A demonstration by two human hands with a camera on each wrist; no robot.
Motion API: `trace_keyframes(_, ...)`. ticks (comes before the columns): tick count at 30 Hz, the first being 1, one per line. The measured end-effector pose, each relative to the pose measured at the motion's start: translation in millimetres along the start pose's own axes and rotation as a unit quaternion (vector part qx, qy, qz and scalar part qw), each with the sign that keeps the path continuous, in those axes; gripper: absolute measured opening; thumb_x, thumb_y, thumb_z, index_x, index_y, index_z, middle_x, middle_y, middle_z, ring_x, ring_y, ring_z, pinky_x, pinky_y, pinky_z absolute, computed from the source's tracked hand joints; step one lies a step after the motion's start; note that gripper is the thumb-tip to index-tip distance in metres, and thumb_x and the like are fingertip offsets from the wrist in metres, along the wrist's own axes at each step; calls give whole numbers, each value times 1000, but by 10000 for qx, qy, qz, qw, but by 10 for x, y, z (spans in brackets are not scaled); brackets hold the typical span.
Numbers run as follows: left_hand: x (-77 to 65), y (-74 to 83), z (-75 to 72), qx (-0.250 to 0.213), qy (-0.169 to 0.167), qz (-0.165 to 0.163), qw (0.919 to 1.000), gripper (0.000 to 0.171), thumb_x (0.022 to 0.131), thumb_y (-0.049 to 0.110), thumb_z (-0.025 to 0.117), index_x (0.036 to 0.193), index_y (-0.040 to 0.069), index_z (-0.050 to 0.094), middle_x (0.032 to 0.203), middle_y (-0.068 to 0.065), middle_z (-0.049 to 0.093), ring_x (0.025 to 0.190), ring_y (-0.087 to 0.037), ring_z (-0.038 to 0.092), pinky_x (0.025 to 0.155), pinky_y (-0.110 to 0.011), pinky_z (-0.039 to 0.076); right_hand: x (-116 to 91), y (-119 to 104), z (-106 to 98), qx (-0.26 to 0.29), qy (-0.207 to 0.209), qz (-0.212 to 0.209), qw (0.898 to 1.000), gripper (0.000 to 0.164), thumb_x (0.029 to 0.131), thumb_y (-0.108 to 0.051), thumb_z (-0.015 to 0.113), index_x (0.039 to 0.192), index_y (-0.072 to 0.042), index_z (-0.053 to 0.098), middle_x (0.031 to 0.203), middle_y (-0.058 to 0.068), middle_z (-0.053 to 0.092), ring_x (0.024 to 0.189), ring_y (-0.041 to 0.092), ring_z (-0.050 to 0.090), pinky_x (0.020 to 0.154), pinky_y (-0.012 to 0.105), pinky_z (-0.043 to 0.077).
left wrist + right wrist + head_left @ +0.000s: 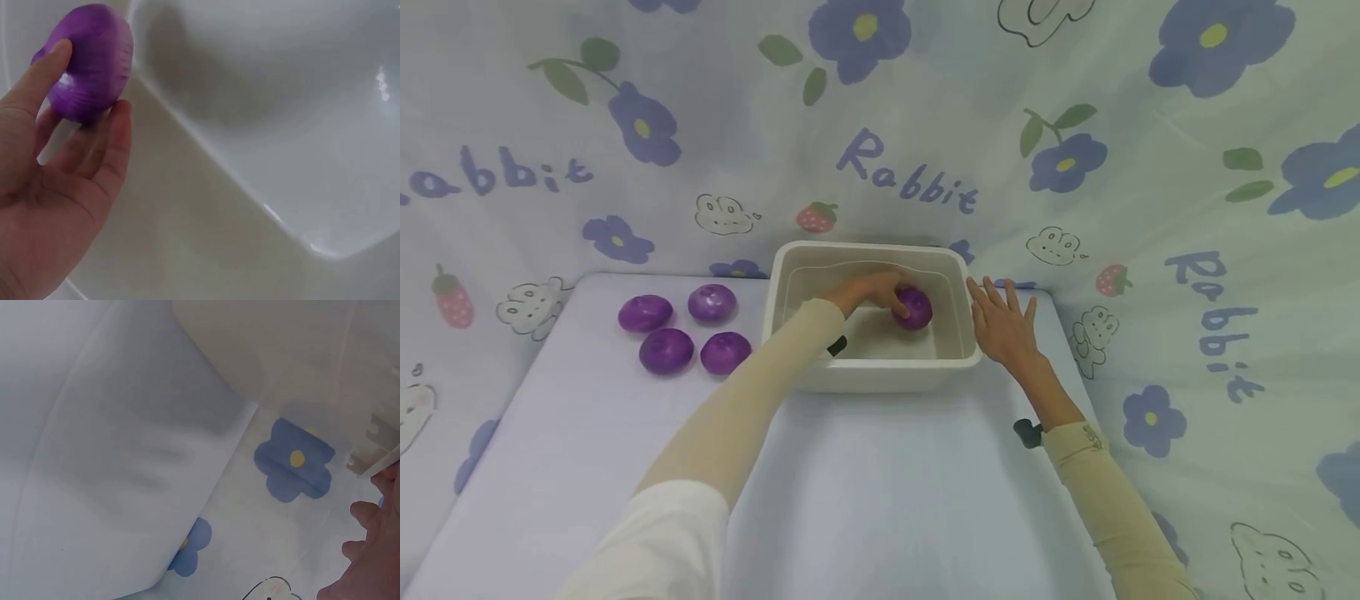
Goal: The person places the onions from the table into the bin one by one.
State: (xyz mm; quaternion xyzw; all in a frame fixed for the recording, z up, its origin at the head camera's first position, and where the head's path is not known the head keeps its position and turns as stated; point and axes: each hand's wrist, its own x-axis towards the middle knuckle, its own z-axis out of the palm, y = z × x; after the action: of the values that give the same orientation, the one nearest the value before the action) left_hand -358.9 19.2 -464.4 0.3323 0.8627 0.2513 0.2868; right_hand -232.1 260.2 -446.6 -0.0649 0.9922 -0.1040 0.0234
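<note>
Inside the cream plastic bin (880, 375), my left hand (874, 289) reaches down toward the right half and grips a glossy purple onion (913, 309). The left wrist view shows the thumb over one side of the onion (94, 62) and the fingers of the left hand (62, 162) under the other. At the bin's right side my right hand (1004, 325) has its fingers straight and spread, the fingertips right at the rim. In the right wrist view only part of the right hand (372, 544) shows, beside the bin wall (294, 356).
Several more purple onions (666, 352) lie grouped on the white-covered table (880, 500), left of the bin. Behind and to the right hangs a curtain (925, 108) printed with flowers and rabbits. A dark wrist camera (1028, 433) sits at the right cuff.
</note>
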Motion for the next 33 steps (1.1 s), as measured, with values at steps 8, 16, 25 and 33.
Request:
trace_keyframes(8,108,-32,94,57,-114,-67,9999,66,89,12,75,146,-3,44,142,-22,51,123,-33,53,92,-34,51,3,4,3,-40,-63,-8,10000,54,109,-39,17,161,-25,16,166,9,13,150,38,-5,111,68,-12)
trace_keyframes(16,422,-210,176,480,-208,-211,9984,73,86,19,80,148,1,45,149,-16,45,137,-30,42,114,-39,33,10,36,19,-15,-56,-20,10000,55,108,-40,14,161,-26,16,166,8,13,150,37,-6,111,68,-13)
trace_keyframes(25,504,-187,222,481,-181,-335,9981,71,87,11,78,147,-1,41,145,-18,48,135,-31,44,108,-39,41,33,34,9,-17,-109,13,9999,55,108,-40,13,162,-28,15,166,8,13,150,38,-4,111,68,-13)
trace_keyframes(33,350,-58,188,1054,-178,-128,9942,65,91,11,73,147,-1,43,147,-17,47,138,-29,41,116,-32,28,37,31,3,-41,-113,42,9999,54,109,-38,15,162,-27,15,166,7,13,150,39,-2,111,68,-12)
